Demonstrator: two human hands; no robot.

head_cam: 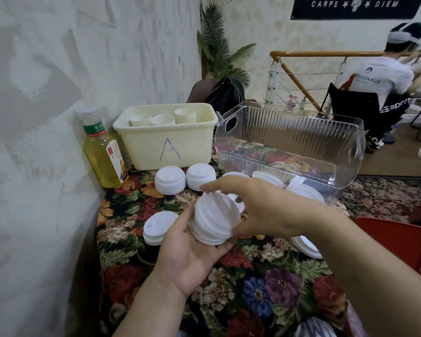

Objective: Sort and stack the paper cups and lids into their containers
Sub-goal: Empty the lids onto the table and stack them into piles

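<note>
the left hand (187,254) is nearest, palm up over the flowered tablecloth (241,283), with its thumb and fingers curled under a tilted stack of white lids (213,218) that it holds above the table. the right hand (265,205) reaches across from the right, fingers spread and loosely bent over the top and far side of the same stack; the fingertips (206,188) are blurred, so whether they press on the lids or only hover beside them cannot be told.

just left of the held stack a short pile of lids (157,226) sits flat on the cloth. farther back two taller lid piles stand side by side, one (170,179) on the left and one (200,176) on the right, both just in front of a cream tub (165,144) marked with a blue letter a. inside the tub, three stacks of paper cups (163,117) stand in a row. more loose lids (304,190) lie behind the right wrist, near the front of a clear ribbed bin (289,139) that sits to the right of the tub. another lid (306,248) shows below the right forearm.

a bottle of yellow drink (102,152) stands against the wall, left of the tub. a seated person in a white shirt (384,79) faces away in the background.
</note>
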